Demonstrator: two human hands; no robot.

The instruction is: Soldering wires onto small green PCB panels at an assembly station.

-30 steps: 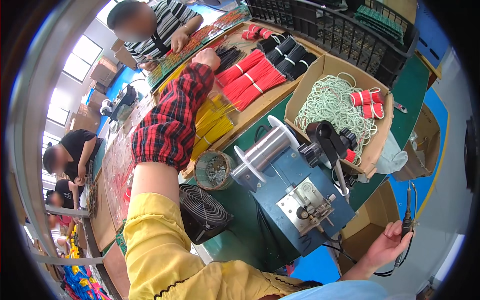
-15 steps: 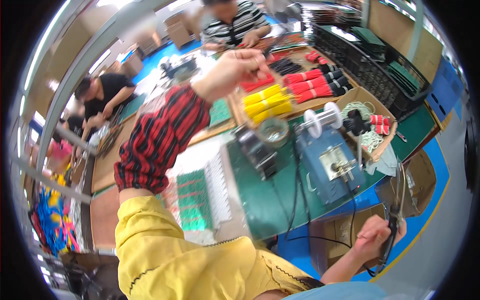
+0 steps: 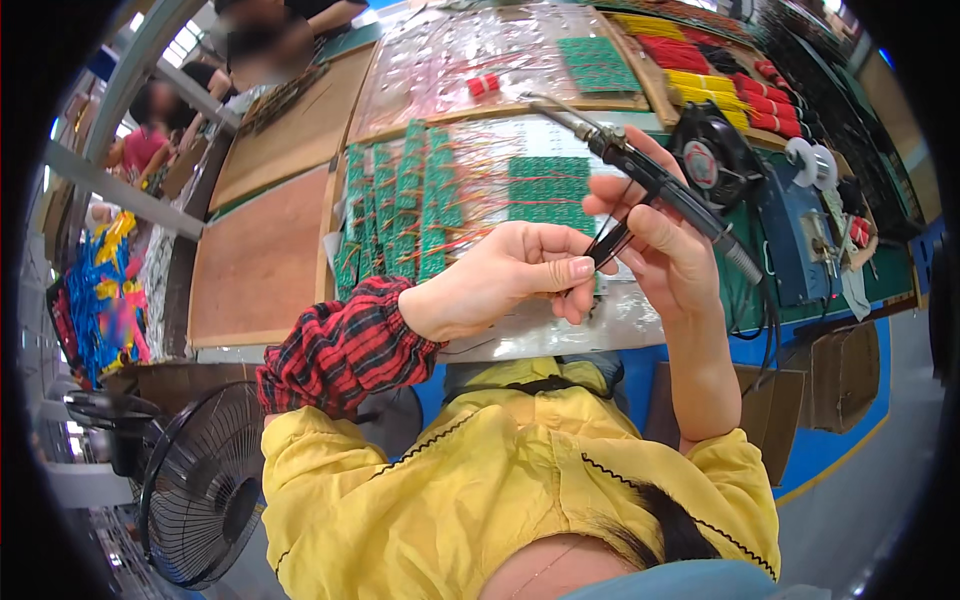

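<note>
My left hand [image 3: 515,270] pinches a small bunch of thin black wires [image 3: 606,246] between thumb and fingers, over the near edge of the work surface. Close beside it, my right hand [image 3: 675,250] is closed around a soldering iron [image 3: 665,185], its tip angled up and to the left. The right fingertips are close to the wires; whether they grip them too I cannot tell. Just beyond the hands are green circuit boards: a flat panel [image 3: 548,190] and several upright strips [image 3: 408,205] with red and yellow wires attached.
Right of my hands stand a small black fan [image 3: 712,158], a solder spool [image 3: 812,163] and a blue machine [image 3: 797,240]. Yellow wire bundles [image 3: 705,90] and red ones lie at the back right. A wooden board [image 3: 262,270] is on the left; a floor fan [image 3: 205,485] stands below.
My left hand has come back from the far wire bundles with black wires. The right hand has brought the soldering iron up from the lower right. The view has swung left.
</note>
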